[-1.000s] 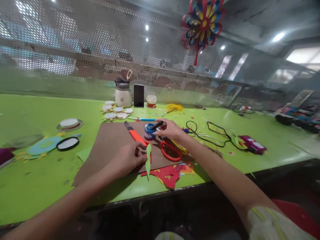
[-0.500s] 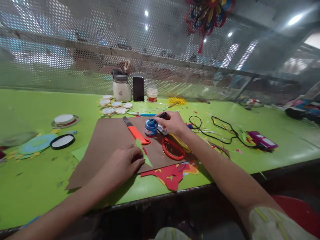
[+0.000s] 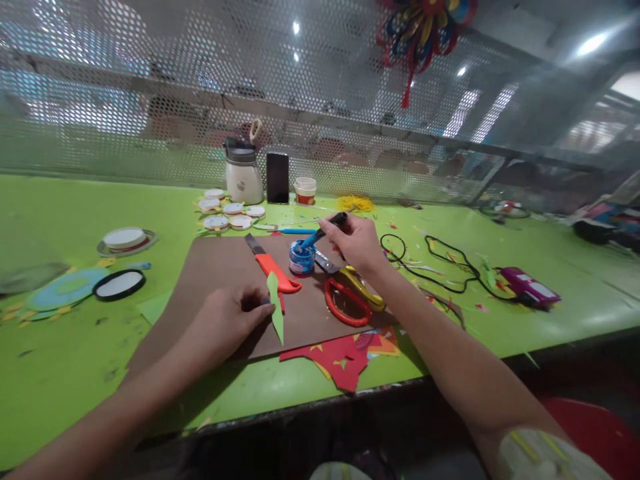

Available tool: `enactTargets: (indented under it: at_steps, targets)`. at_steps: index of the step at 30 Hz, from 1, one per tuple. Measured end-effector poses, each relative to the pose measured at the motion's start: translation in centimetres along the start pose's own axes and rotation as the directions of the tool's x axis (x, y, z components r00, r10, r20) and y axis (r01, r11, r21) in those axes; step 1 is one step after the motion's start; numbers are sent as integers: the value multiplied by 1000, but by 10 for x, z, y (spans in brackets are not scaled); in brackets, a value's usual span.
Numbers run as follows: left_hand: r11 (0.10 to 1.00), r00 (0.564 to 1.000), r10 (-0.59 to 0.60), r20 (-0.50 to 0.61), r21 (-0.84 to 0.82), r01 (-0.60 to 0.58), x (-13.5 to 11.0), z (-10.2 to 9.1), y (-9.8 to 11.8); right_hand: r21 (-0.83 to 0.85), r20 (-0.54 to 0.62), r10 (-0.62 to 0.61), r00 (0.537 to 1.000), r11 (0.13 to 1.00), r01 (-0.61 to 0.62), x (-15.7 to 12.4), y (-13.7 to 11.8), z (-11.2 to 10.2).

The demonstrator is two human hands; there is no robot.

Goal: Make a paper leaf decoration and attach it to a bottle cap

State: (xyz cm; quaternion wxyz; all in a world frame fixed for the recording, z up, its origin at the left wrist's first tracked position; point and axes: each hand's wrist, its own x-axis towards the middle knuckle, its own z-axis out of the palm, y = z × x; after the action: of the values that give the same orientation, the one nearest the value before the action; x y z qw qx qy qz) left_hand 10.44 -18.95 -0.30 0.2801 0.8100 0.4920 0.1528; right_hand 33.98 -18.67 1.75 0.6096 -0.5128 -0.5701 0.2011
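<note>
My left hand (image 3: 239, 313) pinches a narrow leaf-shaped piece of light green paper (image 3: 275, 303) between thumb and fingers, over a brown board (image 3: 210, 267). My right hand (image 3: 356, 241) is closed around a brush (image 3: 325, 229) with a black end and a blue lower part. Its tip sits inside a small open jar of blue paint (image 3: 302, 259). Behind the green piece lies an orange-handled utility knife (image 3: 274, 268). Scissors with red and yellow handles (image 3: 349, 301) rest to the right of the jar, partly under my right forearm.
Red paper scraps (image 3: 337, 360) lie by the front edge. A white jug (image 3: 243, 177), a phone (image 3: 277, 178) and a cup (image 3: 305, 191) stand at the back. Left are a black-rimmed disc (image 3: 119, 285) and paper rounds; right, a black cord runs to a purple device (image 3: 530, 288).
My right hand has drawn the brush upward, so more of its blue part shows above the jar. My left hand has shifted slightly left with the green paper, which now stands more upright.
</note>
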Motion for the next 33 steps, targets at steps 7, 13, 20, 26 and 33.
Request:
enactTargets:
  at_steps: [7, 13, 20, 26, 33]
  targets:
    - [998, 990, 2, 144, -69, 8, -7, 3, 10, 232, -58, 103, 993, 969, -87, -1, 3, -5]
    - [942, 956, 289, 51, 160, -294, -14, 20, 12, 355, -106, 212, 971, 921, -163, -1, 5, -12]
    - [936, 949, 313, 17, 165, -312, -18, 20, 5, 381, -59, 234, 971, 904, -195, -11, -3, -17]
    - [999, 997, 44, 66, -20, -43, -16, 16, 15, 369, -30, 174, 984, 917, -151, -18, -20, -19]
    - [966, 976, 214, 31, 144, -216, -18, 18, 15, 305, -37, 129, 991, 946, -112, -18, -21, -23]
